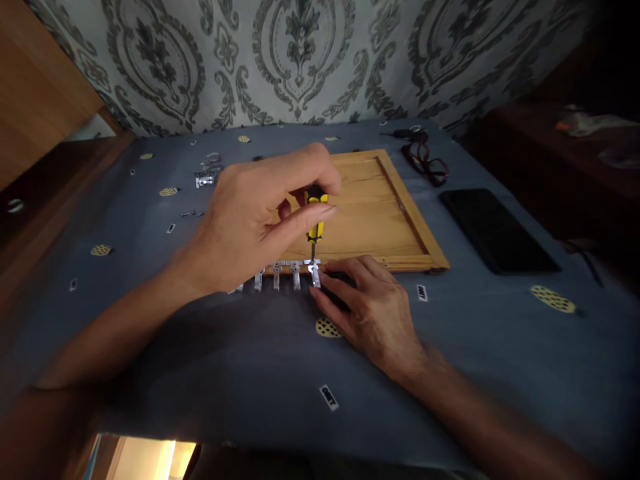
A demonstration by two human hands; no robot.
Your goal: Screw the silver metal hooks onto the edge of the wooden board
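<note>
My left hand grips a yellow and black screwdriver, held upright, its tip down on a metal clip at the near edge of a framed wooden panel. More metal clips sit in a row along that edge to the left, partly hidden by my left hand. Beside the clip under the tip, my right hand holds it from the right between thumb and fingertips. The palm side of my right hand is in shadow.
Loose metal clips and small screws lie left of the panel on the blue patterned cloth. To the right are a black phone, glasses and keys. A patterned curtain hangs behind.
</note>
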